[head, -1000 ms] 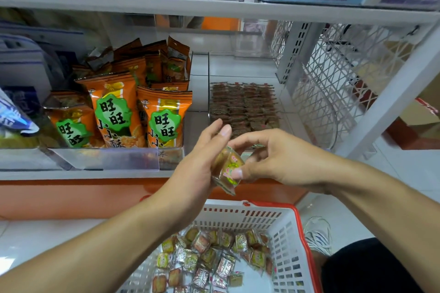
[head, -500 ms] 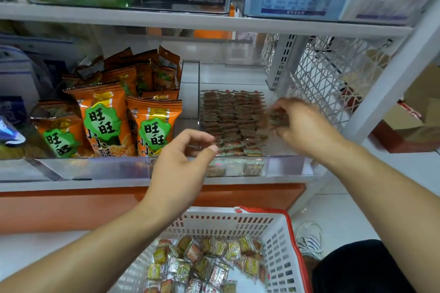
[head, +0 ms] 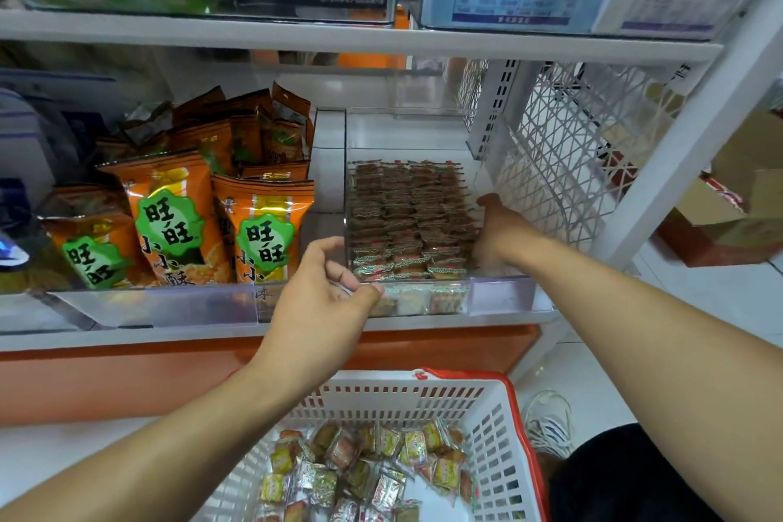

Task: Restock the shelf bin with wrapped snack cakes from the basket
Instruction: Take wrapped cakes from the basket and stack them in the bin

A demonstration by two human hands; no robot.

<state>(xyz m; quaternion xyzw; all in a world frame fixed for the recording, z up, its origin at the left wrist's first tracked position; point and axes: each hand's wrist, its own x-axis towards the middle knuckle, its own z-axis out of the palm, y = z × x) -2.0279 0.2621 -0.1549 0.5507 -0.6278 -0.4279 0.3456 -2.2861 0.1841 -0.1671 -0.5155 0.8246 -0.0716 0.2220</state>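
Head view looks down on a clear shelf bin (head: 500, 292) packed with neat rows of wrapped snack cakes (head: 406, 216), while many more lie in a loose heap in the white basket (head: 491, 407) on the floor below.

The right hand (head: 495, 225) reaches into the bin at its right side, touching the outer row; its fingers are turned away and blurred, so I cannot tell whether it holds a cake or only presses the rows. The left hand (head: 326, 292) hovers at the bin's front left corner, fingers loosely curled with the thumb near the clear front lip — it seems to hold nothing.

Each cake looks small and light, soft inside, in a slick crinkly wrapper. A gentle pinch across the flat faces should serve best — squeezing hard would likely crush it, and the crimped ends may slip.

Orange snack bags (head: 262, 229) stand just left of the bin, behind their own clear front strip. A white lattice panel (head: 563, 165) closes off the shelf's right side close beside the right hand, and the upper shelf (head: 339, 38) hangs low overhead, so room to work is tight. A shoe (head: 546, 424) shows beside the basket.
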